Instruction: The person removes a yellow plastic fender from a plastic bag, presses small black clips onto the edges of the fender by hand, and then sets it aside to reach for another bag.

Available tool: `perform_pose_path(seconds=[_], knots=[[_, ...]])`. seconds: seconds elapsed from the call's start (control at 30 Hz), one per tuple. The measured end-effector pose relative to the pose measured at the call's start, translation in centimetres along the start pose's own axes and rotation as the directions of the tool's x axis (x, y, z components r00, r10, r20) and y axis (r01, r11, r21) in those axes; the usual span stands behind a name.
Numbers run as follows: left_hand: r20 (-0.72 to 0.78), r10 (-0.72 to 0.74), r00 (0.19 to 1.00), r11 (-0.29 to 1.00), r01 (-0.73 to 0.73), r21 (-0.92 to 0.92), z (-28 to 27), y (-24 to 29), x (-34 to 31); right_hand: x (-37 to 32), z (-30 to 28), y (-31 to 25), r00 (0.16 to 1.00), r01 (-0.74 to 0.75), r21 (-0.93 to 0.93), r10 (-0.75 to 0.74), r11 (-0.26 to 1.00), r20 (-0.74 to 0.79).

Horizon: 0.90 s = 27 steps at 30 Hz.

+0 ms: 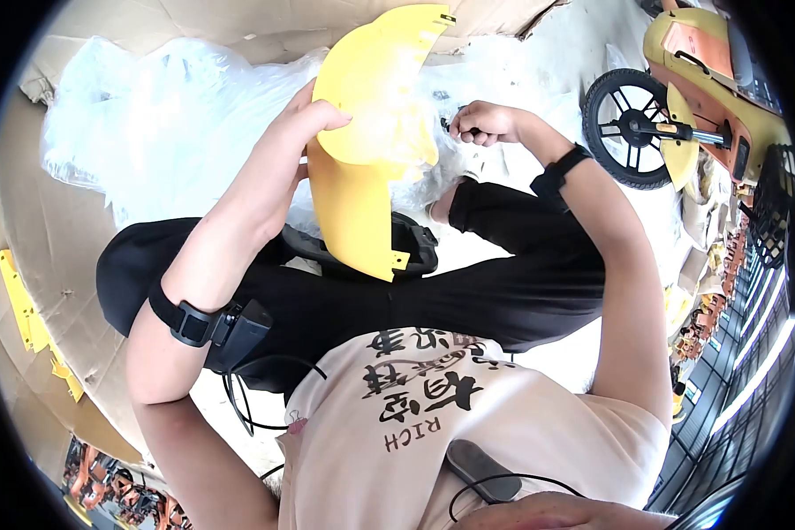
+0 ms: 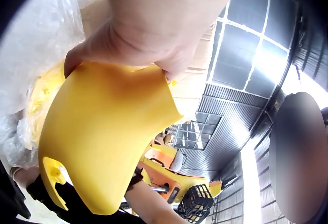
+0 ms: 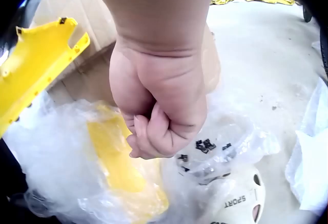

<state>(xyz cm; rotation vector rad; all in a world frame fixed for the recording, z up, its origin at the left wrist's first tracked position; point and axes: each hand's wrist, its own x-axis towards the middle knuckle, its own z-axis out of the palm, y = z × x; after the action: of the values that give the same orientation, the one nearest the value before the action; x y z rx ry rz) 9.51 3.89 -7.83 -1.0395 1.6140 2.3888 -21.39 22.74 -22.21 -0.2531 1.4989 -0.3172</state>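
Observation:
My left hand (image 1: 296, 132) grips a curved, glossy yellow plastic panel (image 1: 353, 208) by its side, thumb on one face and fingers behind. The panel is held up over my lap, and a small black clip (image 1: 449, 18) sits at its far tip. In the right wrist view, more clips show along the panel's edge (image 3: 62, 20). My right hand (image 1: 488, 122) is apart from the panel, to its right, fingers curled into the palm. Small black clips (image 1: 475, 132) show dark at its fingers in the head view; the right wrist view hides them. Below it lies a clear bag with loose black clips (image 3: 206, 145).
Clear plastic wrap (image 1: 177, 124) covers another yellow panel (image 3: 115, 155) beyond my lap. A white helmet marked SPORT (image 3: 238, 198) lies by the clip bag. Cardboard (image 1: 71, 221) spreads on the left. A yellow-orange scooter (image 1: 707, 79) stands at the right, its black wheel (image 1: 627, 128) nearest.

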Motion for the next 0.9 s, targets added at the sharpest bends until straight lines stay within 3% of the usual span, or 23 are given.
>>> perform_pose_path(seconds=[0.03,0.1,0.17,0.2,0.27,0.43,0.57,0.7,0.77,0.83,0.9], knots=[[0.012,-0.019,1.0,0.998,0.019,-0.057,-0.1,-0.1,0.0,-2.4,0.7,-1.5,0.994,0.04,0.063,-0.046,0.997,0.097],[0.013,-0.024,1.0,0.992,0.025,-0.122,0.2,-0.1,-0.1,-6.9,1.6,-4.1,0.939,0.224,0.251,-0.277,0.942,0.201],[0.017,-0.033,0.999,0.981,0.036,-0.19,0.5,-0.2,-0.2,-11.7,3.7,-6.9,0.872,0.387,0.303,-0.453,0.871,0.187],[0.059,-0.04,0.997,0.971,0.053,-0.233,0.6,-0.2,-0.2,-13.5,4.8,-7.7,0.873,0.384,0.303,-0.45,0.872,0.187],[0.105,-0.049,0.993,0.959,0.077,-0.272,0.8,-0.4,-0.4,-15.7,7.0,-8.6,0.788,0.479,0.384,-0.579,0.789,0.209],[0.242,-0.06,0.968,0.843,0.179,-0.508,2.0,-0.5,-0.9,-15.7,10.9,-8.6,0.761,0.454,0.423,-0.588,0.784,0.274],[0.271,-0.039,0.962,0.847,0.176,-0.502,1.8,-0.7,-1.4,-17.2,11.3,-9.0,0.721,0.453,0.536,-0.646,0.713,0.25],[0.289,-0.021,0.957,0.852,0.168,-0.496,1.7,-0.5,-1.6,-18.3,10.9,-8.3,0.748,0.468,0.595,-0.652,0.653,0.127],[0.292,-0.022,0.956,0.855,0.17,-0.49,1.8,-0.2,-1.8,-18.8,11.2,-8.0,0.819,0.455,0.626,-0.574,0.633,-0.015],[0.309,-0.033,0.95,0.857,0.186,-0.481,1.9,-0.1,-1.9,-18.5,11.7,-7.8,0.798,0.48,0.623,-0.602,0.618,-0.016],[0.325,-0.043,0.945,0.858,0.201,-0.473,1.9,-0.3,-1.8,-18.0,12.4,-7.8,0.828,0.497,0.56,-0.555,0.663,-0.077]])
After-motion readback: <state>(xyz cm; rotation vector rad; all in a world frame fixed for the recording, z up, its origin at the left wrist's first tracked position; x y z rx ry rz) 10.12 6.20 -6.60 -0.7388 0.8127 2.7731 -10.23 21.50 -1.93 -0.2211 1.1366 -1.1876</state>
